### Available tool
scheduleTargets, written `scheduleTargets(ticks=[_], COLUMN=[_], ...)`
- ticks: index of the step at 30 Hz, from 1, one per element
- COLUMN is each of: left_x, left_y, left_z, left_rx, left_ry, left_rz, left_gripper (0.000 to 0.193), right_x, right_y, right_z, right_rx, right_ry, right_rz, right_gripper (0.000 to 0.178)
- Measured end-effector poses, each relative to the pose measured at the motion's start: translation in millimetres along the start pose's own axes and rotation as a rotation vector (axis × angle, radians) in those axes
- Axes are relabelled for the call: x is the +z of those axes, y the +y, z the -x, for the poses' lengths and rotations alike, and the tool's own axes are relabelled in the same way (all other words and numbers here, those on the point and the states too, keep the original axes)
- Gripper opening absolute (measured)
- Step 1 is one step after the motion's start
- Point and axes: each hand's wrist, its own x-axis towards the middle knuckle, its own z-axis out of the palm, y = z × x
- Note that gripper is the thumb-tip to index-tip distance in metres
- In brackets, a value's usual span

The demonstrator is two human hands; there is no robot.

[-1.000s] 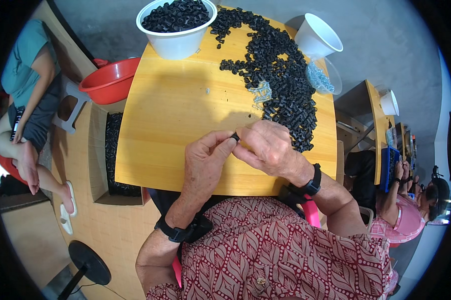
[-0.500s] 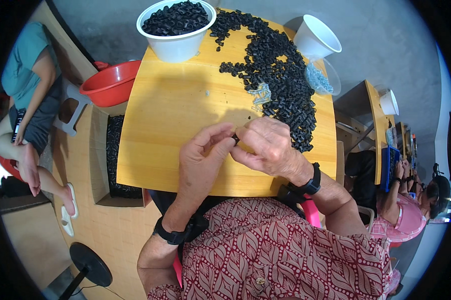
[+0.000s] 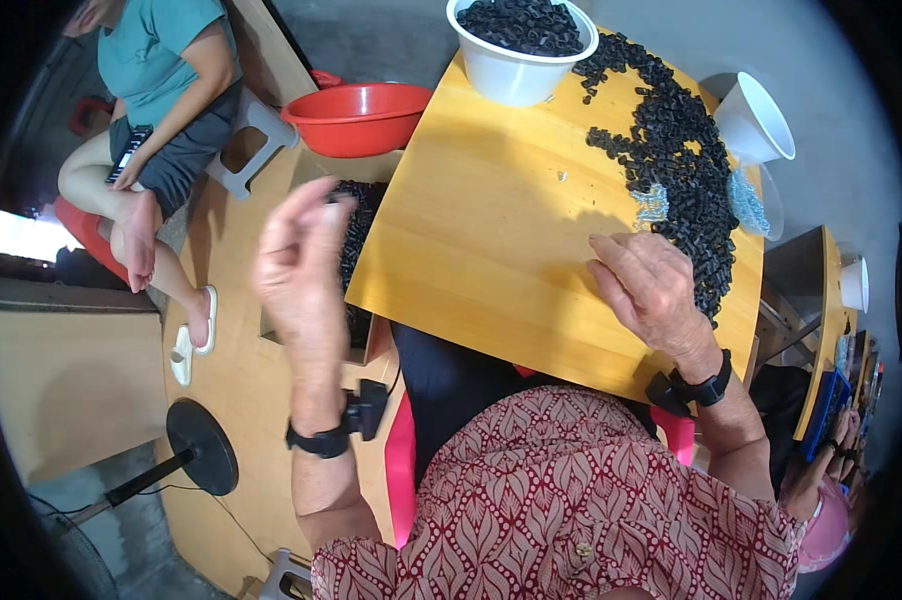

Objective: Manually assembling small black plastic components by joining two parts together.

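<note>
My left hand (image 3: 306, 265), smeared by motion, is out past the table's left edge, over the cardboard box (image 3: 271, 325) on the floor. Its thumb and forefinger come together on a small black plastic piece (image 3: 342, 197), which is blurred. My right hand (image 3: 653, 288) hovers at the table's right side with thumb and forefinger apart, nothing visible in it. Beyond its fingers lies a little heap of small clear, shiny pieces (image 3: 651, 204). Along the table's right side spreads a pile of black plastic pieces (image 3: 686, 150). More black pieces lie inside the box.
On the wooden table (image 3: 481, 200), a white tub (image 3: 516, 80) heaped with black pieces stands at the far edge. A white bucket (image 3: 761, 120) and a bag of bluish pieces (image 3: 746, 203) sit at the right. A red basin (image 3: 361, 125) is beside the table; a person (image 3: 166, 60) sits left.
My left hand has left the right hand and swung left over the box with the black piece. The right hand's fingers have parted. The view has shifted left.
</note>
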Motion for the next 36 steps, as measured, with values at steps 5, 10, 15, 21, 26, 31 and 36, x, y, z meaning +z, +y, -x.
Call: scheduleTargets(ticks=[5, 10, 15, 21, 26, 31, 36], left_x=[-68, -51, 15, 62, 87, 101, 106], left_y=[-41, -47, -12, -10, -17, -18, -20], left_z=[-22, 0, 21, 49, 62, 70, 75], left_rx=[-0.146, -0.111, -0.209, -0.421, -0.425, -0.182, 0.016], left_ry=[0.037, -0.015, -0.343, -0.646, -0.740, -0.738, -0.675], left_rz=[-0.495, -0.198, -0.039, 0.037, 0.029, -0.109, -0.229], left_gripper=[0.047, 0.034, 0.021, 0.021, 0.020, 0.019, 0.017], right_x=[5, 0, -9, -27, -31, -20, -17], right_y=[8, 9, 24, 60, 88, 105, 120], right_z=[7, 14, 28, 50, 55, 26, -10], right_rx=[0.020, 0.040, 0.084, 0.221, 0.317, 0.251, 0.186], right_ry=[-0.028, -0.069, -0.088, -0.068, -0.071, -0.088, -0.159], right_rz=[0.019, 0.014, 0.062, 0.146, 0.146, 0.120, 0.133], right_gripper=[0.022, 0.016, 0.015, 0.014, 0.010, 0.011, 0.011])
